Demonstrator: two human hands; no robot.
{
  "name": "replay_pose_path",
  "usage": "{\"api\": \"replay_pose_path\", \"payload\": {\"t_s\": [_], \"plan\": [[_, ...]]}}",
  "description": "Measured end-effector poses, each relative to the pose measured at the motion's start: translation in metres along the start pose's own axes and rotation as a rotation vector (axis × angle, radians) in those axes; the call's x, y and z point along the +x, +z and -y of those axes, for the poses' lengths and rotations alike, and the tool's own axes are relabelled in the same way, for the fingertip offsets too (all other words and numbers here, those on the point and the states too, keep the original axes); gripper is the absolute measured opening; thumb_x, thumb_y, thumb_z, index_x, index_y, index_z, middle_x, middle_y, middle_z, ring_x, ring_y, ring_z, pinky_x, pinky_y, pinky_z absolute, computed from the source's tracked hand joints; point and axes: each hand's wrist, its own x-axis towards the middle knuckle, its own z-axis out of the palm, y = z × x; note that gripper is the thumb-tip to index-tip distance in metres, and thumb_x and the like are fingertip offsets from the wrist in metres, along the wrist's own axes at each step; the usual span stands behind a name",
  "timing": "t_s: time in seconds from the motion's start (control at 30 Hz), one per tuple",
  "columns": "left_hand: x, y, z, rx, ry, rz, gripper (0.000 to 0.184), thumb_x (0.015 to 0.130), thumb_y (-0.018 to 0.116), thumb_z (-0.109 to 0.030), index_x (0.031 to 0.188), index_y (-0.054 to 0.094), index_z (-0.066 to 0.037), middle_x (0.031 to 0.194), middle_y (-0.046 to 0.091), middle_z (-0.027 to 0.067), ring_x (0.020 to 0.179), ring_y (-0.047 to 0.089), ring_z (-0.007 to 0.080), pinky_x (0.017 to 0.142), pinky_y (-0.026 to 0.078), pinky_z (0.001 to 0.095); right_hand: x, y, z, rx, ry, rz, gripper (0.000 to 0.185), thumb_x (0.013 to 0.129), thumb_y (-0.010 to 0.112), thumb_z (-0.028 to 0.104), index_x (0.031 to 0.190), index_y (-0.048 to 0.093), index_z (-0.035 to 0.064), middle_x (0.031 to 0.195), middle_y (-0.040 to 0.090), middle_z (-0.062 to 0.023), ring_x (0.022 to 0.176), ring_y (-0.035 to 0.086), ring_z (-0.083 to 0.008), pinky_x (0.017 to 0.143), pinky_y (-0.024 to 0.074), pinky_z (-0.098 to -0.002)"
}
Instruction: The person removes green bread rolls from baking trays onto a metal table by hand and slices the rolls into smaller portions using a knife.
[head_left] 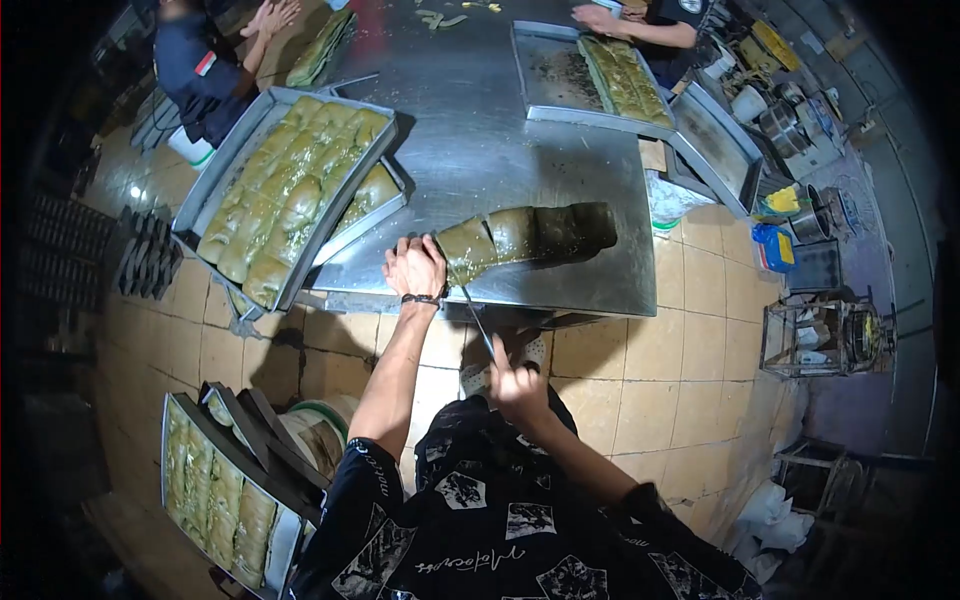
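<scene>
The bread (525, 232) lies in a row near the close edge of the steel table (470, 150), its left end toward the person; a gap parts the leftmost piece from the next, and the right end is in shade. Being so near the edge, it seems set there for easy reach with both hands. The knife (478, 318) slants up over the table's edge, its tip end at the near side of that leftmost piece. The right hand (521, 390) is clamped on the knife's handle, forefinger laid forward along the top, probably for control, the other fingers curled in together. The left hand (414, 268) lies palm down at the bread's left end, fingers stretched out and slightly apart, the forefinger side against the bread, seemingly to steady it; what is under the palm cannot be told. Left of this hand, a filled tray (338, 212) sits tilted partly over a lower tray (360, 228), perhaps to save table space. Beyond, at the far right corner, a part-filled tray (560, 85) stands beside a co-worker's hand (597, 20); another co-worker's hands (270, 18) meet at the far left.
</scene>
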Motion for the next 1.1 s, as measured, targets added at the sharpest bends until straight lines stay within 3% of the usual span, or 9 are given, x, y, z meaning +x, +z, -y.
{"api": "replay_pose_path", "payload": {"t_s": [0.03, 0.13, 0.3, 0.43, 0.53, 0.6, 0.7, 0.77, 1.1], "plan": [[0.0, -0.001, 0.0, -0.019, -0.002, -0.019, 0.035, 0.099, 0.054, -0.037, 0.1, 0.077, -0.011, 0.111, 0.069, 0.0104, 0.107, 0.062, 0.0386, 0.091, 0.048, 0.0556, 0.014, -0.055, 0.011, 0.143, 0.228, 0.4, 0.056, 0.096, 0.059, 0.018, 0.148, 0.047, 0.0054, 0.063, 0.066, -0.0188, 0.054, 0.067, -0.0373, 0.045, 0.0507, -0.0497], [0.0, -0.006, -0.003, -0.002, -0.006, 0.014, 0.035, 0.099, 0.054, -0.035, 0.1, 0.078, -0.01, 0.111, 0.069, 0.0121, 0.107, 0.062, 0.0374, 0.093, 0.048, 0.0532, -0.017, -0.078, 0.008, 0.169, 0.287, 0.542, 0.055, 0.096, 0.059, 0.019, 0.149, 0.047, 0.0076, 0.064, 0.066, -0.0191, 0.056, 0.068, -0.0369, 0.044, 0.0494, -0.0498], [-0.002, -0.001, 0.005, -0.01, 0.003, -0.034, 0.037, 0.099, 0.053, -0.036, 0.098, 0.076, -0.007, 0.112, 0.069, 0.0141, 0.106, 0.062, 0.0407, 0.091, 0.049, 0.0558, 0.012, -0.013, -0.001, 0.083, 0.086, 0.236, 0.053, 0.097, 0.058, 0.013, 0.147, 0.044, 0.0045, 0.078, 0.07, -0.02, 0.049, 0.056, -0.0376, 0.056, 0.0519, -0.0473], [0.009, -0.012, 0.009, -0.055, 0.0, 0.072, 0.04, 0.098, 0.051, -0.039, 0.108, 0.073, -0.007, 0.116, 0.068, 0.0174, 0.108, 0.062, 0.0415, 0.094, 0.049, 0.0534, -0.005, -0.073, -0.004, 0.357, 0.174, 0.345, 0.054, 0.094, 0.063, 0.013, 0.145, 0.047, 0.0034, 0.085, 0.07, -0.0208, 0.059, 0.064, -0.0396, 0.056, 0.0531, -0.0478], [0.023, -0.026, 0.039, -0.16, 0.042, 0.312, 0.069, 0.089, 0.059, -0.056, 0.136, 0.059, -0.005, 0.135, 0.058, 0.0208, 0.128, 0.053, 0.0433, 0.105, 0.045, 0.0554, 0.001, -0.141, -0.019, 0.346, 0.351, 0.71, 0.051, 0.096, 0.061, 0.014, 0.145, 0.047, 0.0046, 0.107, 0.07, -0.0241, 0.079, 0.071, -0.0407, 0.062, 0.0569, -0.0485], [0.035, -0.067, 0.042, -0.08, 0.117, 0.643, 0.097, 0.078, 0.068, -0.066, 0.149, 0.045, -0.004, 0.147, 0.048, 0.0225, 0.138, 0.044, 0.0445, 0.111, 0.04, 0.0552, 0.015, -0.145, -0.048, 0.394, 0.333, 0.439, 0.05, 0.097, 0.06, 0.014, 0.145, 0.048, 0.0051, 0.112, 0.07, -0.0246, 0.085, 0.071, -0.0408, 0.066, 0.0578, -0.0477], [0.049, -0.05, 0.055, 0.043, 0.236, 0.786, 0.11, 0.067, 0.08, -0.067, 0.151, 0.044, -0.007, 0.15, 0.044, 0.0234, 0.14, 0.043, 0.0428, 0.114, 0.04, 0.0537, 0.079, -0.113, -0.103, 0.363, 0.304, 0.118, 0.046, 0.098, 0.055, 0.009, 0.144, 0.048, 0.0057, 0.129, 0.062, -0.0249, 0.11, 0.065, -0.0411, 0.085, 0.0559, -0.048], [0.062, -0.043, 0.053, 0.059, 0.241, 0.899, 0.111, 0.063, 0.083, -0.067, 0.149, 0.046, -0.008, 0.147, 0.047, 0.0245, 0.138, 0.045, 0.0424, 0.112, 0.041, 0.053, 0.155, -0.096, -0.136, 0.096, 0.206, 0.06, 0.049, 0.096, 0.056, 0.016, 0.143, 0.047, 0.0078, 0.12, 0.059, -0.0279, 0.086, 0.065, -0.0488, 0.073, 0.0548, -0.0552], [0.048, -0.073, 0.05, -0.136, 0.119, 0.849, 0.103, 0.058, 0.091, -0.059, 0.132, 0.052, 0.001, 0.127, 0.06, 0.0273, 0.123, 0.058, 0.0409, 0.104, 0.048, 0.0463, 0.326, 0.033, -0.242, -0.029, 0.049, 0.49, 0.041, 0.093, 0.06, 0.021, 0.132, 0.056, 0.0062, 0.124, 0.06, -0.0238, 0.116, 0.06, -0.0434, 0.095, 0.0505, -0.053]]}}
